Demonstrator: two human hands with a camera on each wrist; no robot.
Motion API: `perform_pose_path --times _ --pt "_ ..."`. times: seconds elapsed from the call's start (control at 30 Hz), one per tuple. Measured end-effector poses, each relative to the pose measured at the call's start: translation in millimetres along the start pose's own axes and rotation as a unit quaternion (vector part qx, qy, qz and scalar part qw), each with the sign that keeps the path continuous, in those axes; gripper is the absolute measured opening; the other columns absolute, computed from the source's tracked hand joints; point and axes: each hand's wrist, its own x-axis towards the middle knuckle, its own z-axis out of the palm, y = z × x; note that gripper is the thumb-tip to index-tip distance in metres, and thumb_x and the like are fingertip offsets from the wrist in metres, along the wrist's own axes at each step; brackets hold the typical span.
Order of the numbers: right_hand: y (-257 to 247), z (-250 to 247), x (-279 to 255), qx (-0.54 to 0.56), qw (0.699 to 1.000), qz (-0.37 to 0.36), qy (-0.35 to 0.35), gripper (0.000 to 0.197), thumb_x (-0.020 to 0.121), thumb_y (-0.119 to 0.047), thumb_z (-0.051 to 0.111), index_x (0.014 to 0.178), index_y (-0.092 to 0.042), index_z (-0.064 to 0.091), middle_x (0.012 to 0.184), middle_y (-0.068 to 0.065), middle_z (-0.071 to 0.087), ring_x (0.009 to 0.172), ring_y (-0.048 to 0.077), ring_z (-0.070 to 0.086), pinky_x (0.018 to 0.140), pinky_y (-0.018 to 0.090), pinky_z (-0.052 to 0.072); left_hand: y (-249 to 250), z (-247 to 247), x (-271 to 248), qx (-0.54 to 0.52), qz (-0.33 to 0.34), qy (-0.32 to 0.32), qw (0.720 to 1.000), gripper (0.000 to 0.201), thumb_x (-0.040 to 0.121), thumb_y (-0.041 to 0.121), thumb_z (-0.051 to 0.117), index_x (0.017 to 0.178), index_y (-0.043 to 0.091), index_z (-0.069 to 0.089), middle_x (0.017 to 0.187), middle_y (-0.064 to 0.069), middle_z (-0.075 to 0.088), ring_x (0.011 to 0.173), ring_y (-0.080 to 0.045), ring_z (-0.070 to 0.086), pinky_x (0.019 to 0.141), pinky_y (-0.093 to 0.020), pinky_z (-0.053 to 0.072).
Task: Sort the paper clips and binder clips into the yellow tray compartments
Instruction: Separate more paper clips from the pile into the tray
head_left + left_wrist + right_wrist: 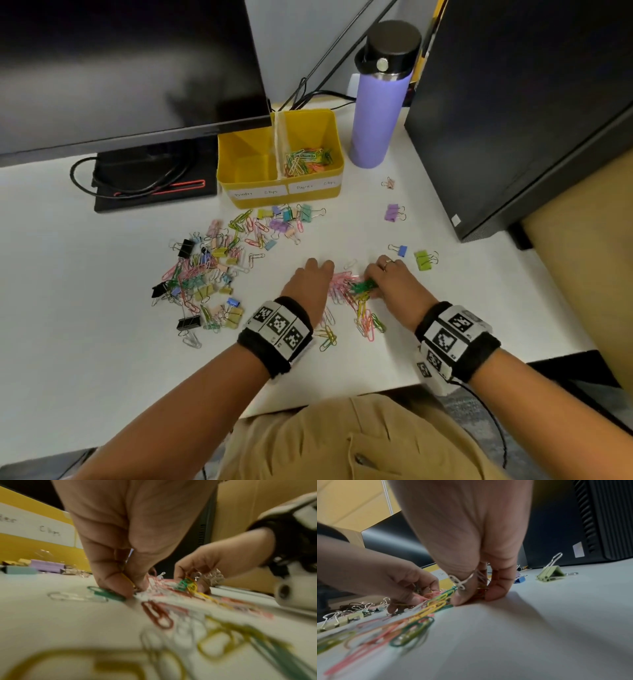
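A pile of coloured paper clips lies on the white desk between my hands. My left hand stands at its left side, and its curled fingers pinch paper clips against the desk. From the right, my right hand pinches a green and yellow bunch of clips with curled fingers. The yellow tray stands behind. Its right compartment holds paper clips; its left compartment shows bare floor. A mixed heap of binder and paper clips lies to the left.
Loose binder clips lie to the right: purple, blue, green. A purple bottle stands right of the tray. A monitor overhangs the back left and a black computer tower blocks the right.
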Motion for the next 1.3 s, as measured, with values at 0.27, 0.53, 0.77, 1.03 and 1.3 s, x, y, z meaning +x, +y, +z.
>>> perform_pose_path --times 0.27,0.53,0.77,1.03,1.3 --pt "-6 -16 -7 0.143 0.989 0.011 0.015 0.024 0.083 0.008 0.046 0.103 0.002 0.057 0.101 0.018 0.056 0.098 0.029 0.053 0.078 0.029 0.039 -17 -80 18 -0.24 0.007 0.106 0.965 0.017 0.093 -0.001 0.047 0.105 0.001 0.058 0.068 -0.004 0.049 0.054 -0.013 0.045 0.051 -0.023 0.039" --pt "-50 -109 54 0.201 0.95 -0.085 0.225 0.011 0.084 0.001 0.057 0.094 0.002 0.061 0.084 0.01 0.055 0.073 0.013 0.044 0.065 0.012 0.032 -19 -175 91 -0.104 -0.051 0.215 0.97 0.027 0.093 0.012 0.054 0.118 0.006 0.058 0.12 -0.016 0.063 0.109 -0.028 0.058 0.088 -0.032 0.047" --pt "-66 -157 151 0.088 0.984 -0.051 0.143 0.025 0.087 -0.006 0.056 0.111 -0.001 0.056 0.113 0.018 0.057 0.1 0.027 0.056 0.086 0.021 0.04 -45 -178 89 -0.071 -0.072 0.163 0.981 0.032 0.097 0.015 0.043 0.117 -0.002 0.061 0.121 -0.021 0.062 0.114 -0.033 0.056 0.095 -0.036 0.044" --pt "-44 -147 130 0.02 0.988 -0.132 0.072 0.041 0.085 -0.01 0.061 0.125 -0.011 0.052 0.128 0.014 0.057 0.116 0.029 0.052 0.097 0.033 0.039 -40 -115 32 -0.087 0.016 0.218 0.972 0.027 0.093 0.007 0.044 0.101 0.002 0.069 0.107 -0.016 0.068 0.099 -0.027 0.061 0.09 -0.033 0.049" --pt "21 -42 13 0.036 0.998 -0.011 -0.056 0.039 0.083 -0.021 0.064 0.12 -0.012 0.055 0.133 0.008 0.052 0.126 0.024 0.045 0.104 0.026 0.031 -10 5 0 0.15 0.23 -0.069 0.959 0.051 0.1 0.021 0.027 0.148 0.01 0.014 0.159 -0.007 0.003 0.147 -0.027 0.0 0.12 -0.049 0.012"
